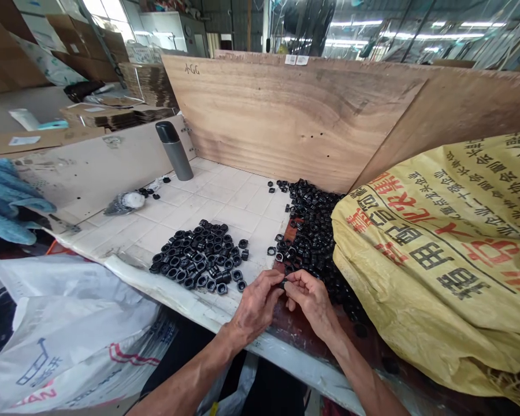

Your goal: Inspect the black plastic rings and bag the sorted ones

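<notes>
My left hand and my right hand meet above the table's front edge, pinching one small black part between their fingertips. To the left of my hands lies a spread pile of black ring-shaped parts on the white tiled surface. A larger heap of black parts lies behind and to the right of my hands, partly over a reddish-brown board. The fingers cover most of the held part.
A yellow printed sack bulges over the right side. A grey bottle stands at the back left, with a small plastic bag before it. Wooden panels wall the back. A white sack sits front left.
</notes>
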Available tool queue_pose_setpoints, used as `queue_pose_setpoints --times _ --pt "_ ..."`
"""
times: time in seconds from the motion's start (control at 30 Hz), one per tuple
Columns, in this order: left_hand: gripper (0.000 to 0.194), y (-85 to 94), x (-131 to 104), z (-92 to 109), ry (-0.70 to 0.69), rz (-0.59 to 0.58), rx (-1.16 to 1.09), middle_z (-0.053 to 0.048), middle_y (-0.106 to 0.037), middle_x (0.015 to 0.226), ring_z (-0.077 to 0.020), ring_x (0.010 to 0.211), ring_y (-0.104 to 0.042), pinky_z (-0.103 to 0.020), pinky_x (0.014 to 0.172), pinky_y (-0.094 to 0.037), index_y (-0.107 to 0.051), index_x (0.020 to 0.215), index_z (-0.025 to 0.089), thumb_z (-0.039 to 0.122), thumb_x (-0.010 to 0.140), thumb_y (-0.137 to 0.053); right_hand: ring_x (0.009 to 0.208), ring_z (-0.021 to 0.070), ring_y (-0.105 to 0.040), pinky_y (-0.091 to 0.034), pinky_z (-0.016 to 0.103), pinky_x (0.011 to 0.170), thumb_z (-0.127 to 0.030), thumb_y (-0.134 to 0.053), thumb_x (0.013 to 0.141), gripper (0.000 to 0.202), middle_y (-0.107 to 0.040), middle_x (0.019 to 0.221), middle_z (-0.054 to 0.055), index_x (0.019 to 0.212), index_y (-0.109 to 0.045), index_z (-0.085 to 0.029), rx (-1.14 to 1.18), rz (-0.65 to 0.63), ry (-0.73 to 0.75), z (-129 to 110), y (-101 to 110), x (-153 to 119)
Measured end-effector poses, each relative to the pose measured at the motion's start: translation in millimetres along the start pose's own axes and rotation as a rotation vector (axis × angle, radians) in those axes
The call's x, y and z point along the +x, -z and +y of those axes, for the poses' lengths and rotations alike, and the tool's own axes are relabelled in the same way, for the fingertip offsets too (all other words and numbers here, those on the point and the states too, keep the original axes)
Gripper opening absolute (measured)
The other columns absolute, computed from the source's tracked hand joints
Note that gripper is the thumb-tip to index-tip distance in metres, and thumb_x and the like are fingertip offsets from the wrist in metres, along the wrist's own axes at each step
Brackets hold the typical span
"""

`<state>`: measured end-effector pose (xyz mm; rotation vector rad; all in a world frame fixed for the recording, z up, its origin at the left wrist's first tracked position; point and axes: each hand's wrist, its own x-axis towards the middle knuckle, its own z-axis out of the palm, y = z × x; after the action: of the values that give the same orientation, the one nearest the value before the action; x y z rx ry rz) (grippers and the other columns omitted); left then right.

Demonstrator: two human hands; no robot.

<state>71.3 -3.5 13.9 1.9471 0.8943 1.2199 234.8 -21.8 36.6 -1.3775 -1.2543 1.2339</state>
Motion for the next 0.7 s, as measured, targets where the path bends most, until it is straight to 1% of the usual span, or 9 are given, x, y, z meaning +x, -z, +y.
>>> queue_pose_setpoints --times 0.1,0.17,0.23,0.3,0.37,0.43,0.47,0.6,0.7 --pt "0.034 -4.7 -5.9 0.0 -0.096 -0.061 0.162 -0.012 -0.062 0.122 -0.0208 0.11 -0.064 -0.035 0.093 -0.056 -0.053 0.127 0.021 0.01 0.096 -0.042 0.048 0.0134 -0.055 -0.049 0.027 0.054 -0.05 -0.064 0.085 0.033 -0.058 0.057 -0.002 0.08 -0.062 -0.017 0.099 -0.033 -0.068 -3.2 0.1 0.9" --pt "0.038 -2.5 -7.8 2.7 -0.116 -0.113 0.293 -0.014 -0.061 0.122 -0.0227 0.11 -0.062 -0.036 0.092 -0.056 -0.052 0.13 0.019 0.008 0.095 -0.042 0.045 0.0122 -0.052 -0.045 0.025 0.049 -0.055 -0.064 0.083 0.039 -0.059 0.06 -0.001 0.076 -0.062 -0.017 0.06 -0.018 -0.09 -4.8 7.8 2.7" --pt "0.036 5.4 -6.9 6.3 -0.111 -0.154 0.476 -0.014 -0.062 0.113 -0.0261 0.103 -0.06 -0.042 0.089 -0.055 -0.056 0.124 0.016 0.007 0.09 -0.045 0.043 0.0113 -0.048 -0.039 0.024 0.043 -0.057 -0.065 0.082 0.04 -0.058 0.061 -0.001 0.079 -0.063 -0.018 -0.041 0.137 -0.07 -5.3 22.5 5.4" --pt "0.025 16.4 -3.4 10.3 -0.068 -0.159 0.695 -0.013 -0.062 0.097 -0.0284 0.092 -0.058 -0.048 0.085 -0.053 -0.064 0.103 0.016 0.006 0.084 -0.049 0.044 0.0115 -0.045 -0.035 0.024 0.042 -0.058 -0.066 0.08 0.039 -0.056 0.059 -0.002 0.081 -0.064 -0.019 -0.149 0.367 -0.014 -5.4 40.8 8.1" --pt "0.016 24.6 1.9 14.7 -0.026 -0.126 0.854 -0.013 -0.061 0.088 -0.0298 0.087 -0.054 -0.05 0.082 -0.051 -0.063 0.081 0.017 0.005 0.08 -0.052 0.049 0.0129 -0.047 -0.037 0.025 0.046 -0.054 -0.066 0.08 0.035 -0.056 0.059 -0.002 0.075 -0.064 -0.019 -0.257 0.468 0.049 -5.8 57.9 9.7" --pt "0.015 24.5 8.0 19.0 -0.025 -0.094 0.889 -0.013 -0.061 0.09 -0.0306 0.09 -0.053 -0.049 0.082 -0.05 -0.061 0.075 0.018 0.006 0.081 -0.054 0.053 0.0142 -0.049 -0.04 0.026 0.052 -0.045 -0.067 0.08 0.028 -0.057 0.06 -0.001 0.07 -0.063 -0.019 -0.37 0.411 0.109 -6.9 69.6 9.8" --pt "0.013 20.5 11.3 20.7 -0.033 -0.089 0.868 -0.013 -0.061 0.094 -0.0303 0.091 -0.053 -0.048 0.082 -0.05 -0.062 0.08 0.018 0.008 0.083 -0.054 0.055 0.0145 -0.05 -0.041 0.026 0.053 -0.041 -0.067 0.08 0.023 -0.057 0.061 -0.001 0.069 -0.064 -0.02 -0.419 0.351 0.137 -7.6 73.0 9.5" --pt "0.028 -11.4 25.1 17.5 0.003 -0.117 0.708 -0.01 -0.061 0.1 -0.0272 0.091 -0.055 -0.042 0.081 -0.051 -0.061 0.114 0.019 0.013 0.088 -0.054 0.063 0.0156 -0.056 -0.046 0.027 0.061 -0.023 -0.061 0.081 0.008 -0.061 0.071 0.001 0.075 -0.065 -0.02 -0.579 0.165 0.248 -9.8 72.3 7.0" --pt "0.029 -29.7 32.3 5.0 0.058 -0.166 0.615 -0.01 -0.061 0.101 -0.0262 0.095 -0.058 -0.038 0.079 -0.053 -0.059 0.116 0.018 0.012 0.088 -0.053 0.075 0.0171 -0.06 -0.048 0.028 0.069 -0.017 -0.061 0.081 0.008 -0.062 0.083 0.002 0.083 -0.068 -0.02 -0.695 0.097 0.313 -10.4 65.3 5.7"
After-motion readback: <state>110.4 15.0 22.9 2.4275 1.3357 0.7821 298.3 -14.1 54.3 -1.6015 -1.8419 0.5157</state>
